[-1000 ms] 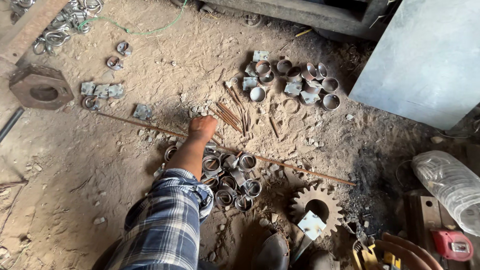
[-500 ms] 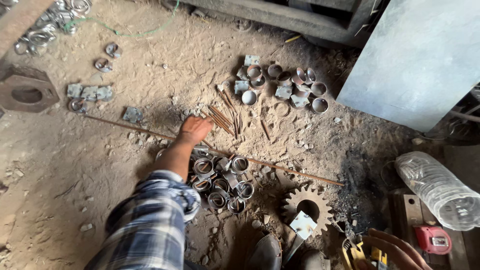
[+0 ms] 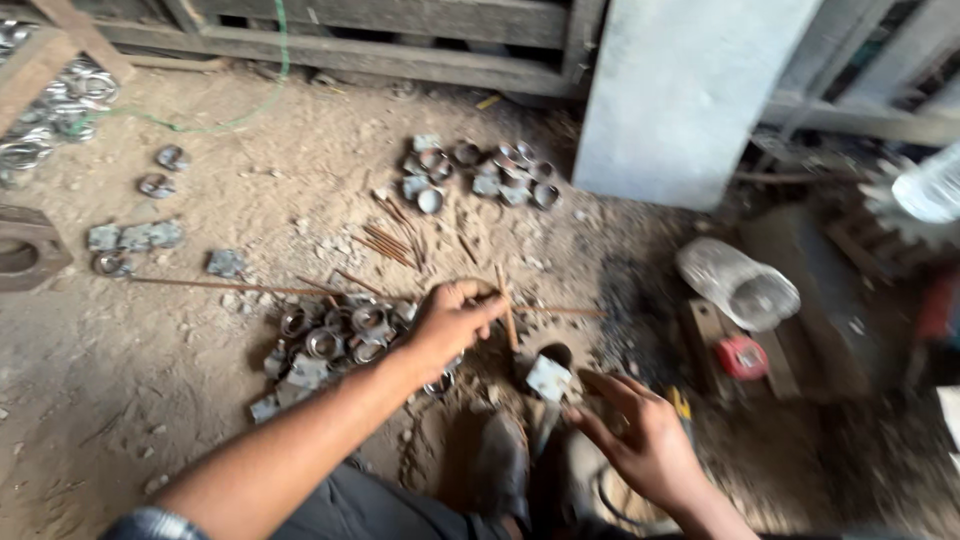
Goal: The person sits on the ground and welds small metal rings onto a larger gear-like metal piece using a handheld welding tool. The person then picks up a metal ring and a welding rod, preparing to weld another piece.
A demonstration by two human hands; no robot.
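Left hand [image 3: 450, 322] is pinching a thin rusty rod [image 3: 506, 305] beside the pile of metal rings [image 3: 335, 335]; right hand [image 3: 640, 435] is hovering half-open, holding nothing, near the small metal block [image 3: 549, 378].

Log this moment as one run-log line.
left hand: grip on thin rusty rod | right hand: open, empty, above dirt floor | beside left hand: pile of metal rings

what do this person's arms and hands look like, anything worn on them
Both hands are bare: no gloves, rings or watch show on the left hand or the right hand. The left forearm is uncovered, with a bunched sleeve edge, bluish and apparently checked, at the bottom of the frame. The right arm leaves the frame at the wrist, so no sleeve shows there.
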